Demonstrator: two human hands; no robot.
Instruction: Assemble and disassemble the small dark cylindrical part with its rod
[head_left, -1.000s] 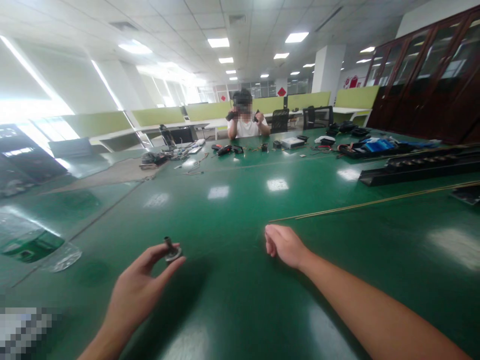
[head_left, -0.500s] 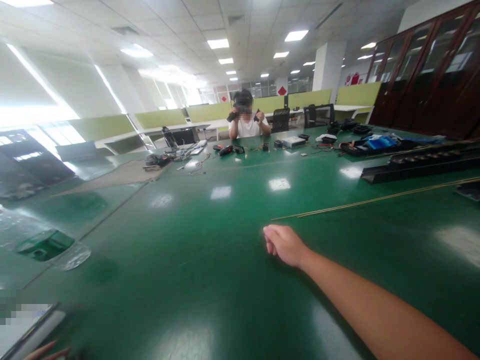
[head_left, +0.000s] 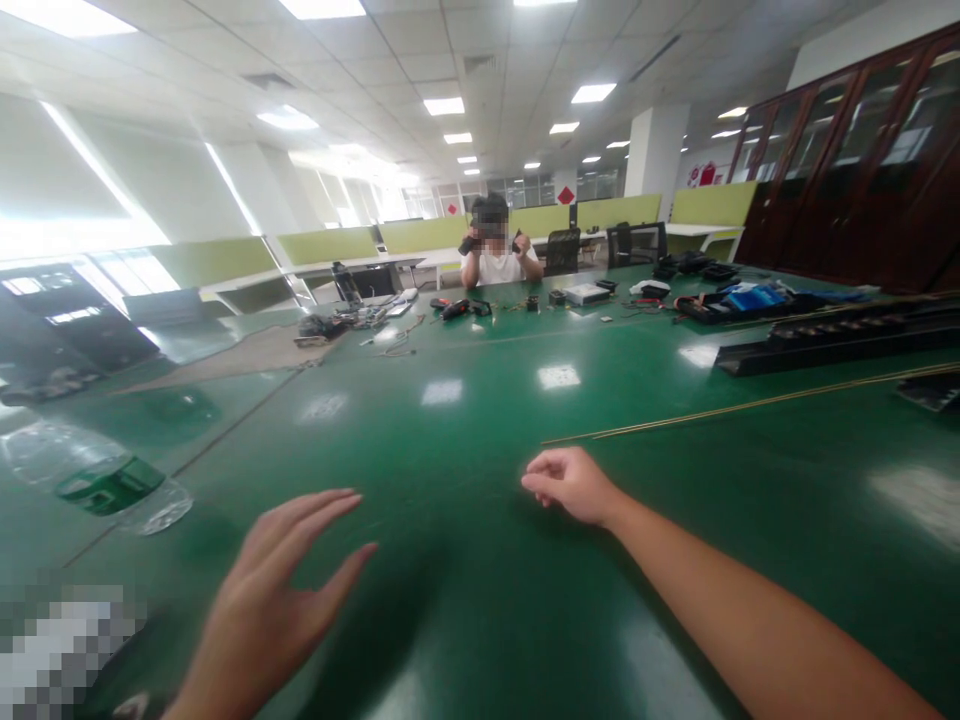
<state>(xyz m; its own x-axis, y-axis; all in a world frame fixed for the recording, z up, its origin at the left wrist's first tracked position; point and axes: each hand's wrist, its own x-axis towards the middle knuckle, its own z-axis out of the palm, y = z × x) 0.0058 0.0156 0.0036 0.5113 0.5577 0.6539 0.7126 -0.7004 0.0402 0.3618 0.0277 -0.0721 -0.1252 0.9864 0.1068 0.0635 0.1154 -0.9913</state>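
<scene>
My left hand [head_left: 281,580] hovers above the green table [head_left: 465,640] at lower left, thumb and fingers spread apart with nothing between them. Near the middle, my right hand [head_left: 574,485] has its fingers curled in and the thumb close to the index finger. Whether anything small is pinched there, I cannot make out. Just beyond the right hand lie thin brass-coloured rods [head_left: 675,415], apart from it. A clear plastic bottle with a green label [head_left: 112,487] lies on its side, left of my left hand.
A blurred-out flat object [head_left: 64,640] sits at the lower left corner. Black rails [head_left: 825,340] and a black tray with blue items [head_left: 750,300] are at the right. Small tools and parts [head_left: 457,308] line the far side, where a person [head_left: 499,250] sits with raised hands.
My left hand has risen into view from the lower left corner and spread its fingers. The right hand stays in place, its thumb shifting slightly. The view has tilted up a little.
</scene>
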